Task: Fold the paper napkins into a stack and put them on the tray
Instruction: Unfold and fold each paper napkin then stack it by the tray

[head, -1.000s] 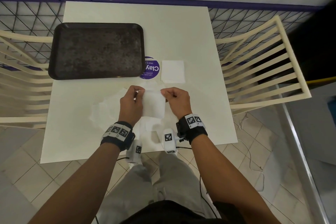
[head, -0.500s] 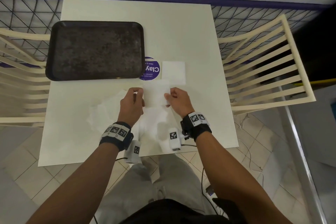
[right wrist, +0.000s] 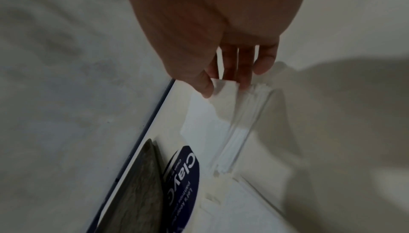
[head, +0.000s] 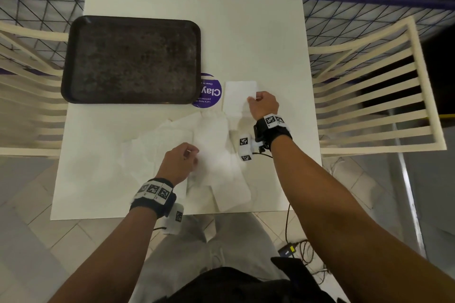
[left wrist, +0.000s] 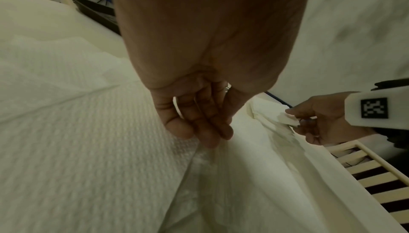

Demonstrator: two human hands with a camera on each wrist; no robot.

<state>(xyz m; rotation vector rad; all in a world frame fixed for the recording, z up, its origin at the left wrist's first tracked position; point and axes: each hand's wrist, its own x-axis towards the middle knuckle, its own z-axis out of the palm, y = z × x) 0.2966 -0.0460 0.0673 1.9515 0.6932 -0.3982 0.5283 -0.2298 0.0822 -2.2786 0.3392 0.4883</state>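
Note:
A dark tray [head: 130, 59] lies at the table's far left with nothing on it. To its right is a small stack of folded white napkins [head: 237, 102]. My right hand [head: 252, 99] pinches a folded napkin [right wrist: 225, 86] by its corner, right over that stack [right wrist: 241, 123]. Several loose unfolded napkins [head: 216, 155] are spread over the near middle of the table. My left hand [head: 194, 155] is down on them, and its curled fingertips [left wrist: 210, 137] pinch a raised ridge of one loose napkin [left wrist: 88, 131].
A round purple sticker [head: 209, 91] sits between the tray and the folded stack. Slatted cream chairs stand at the left [head: 27, 96] and right [head: 374, 96] of the white table [head: 246, 32]. A wire fence runs behind. Cables lie on the floor.
Both hands held the folded napkin together in front of me. My right hand has carried it up and right onto the stack, while my left let go and dropped to the loose napkins.

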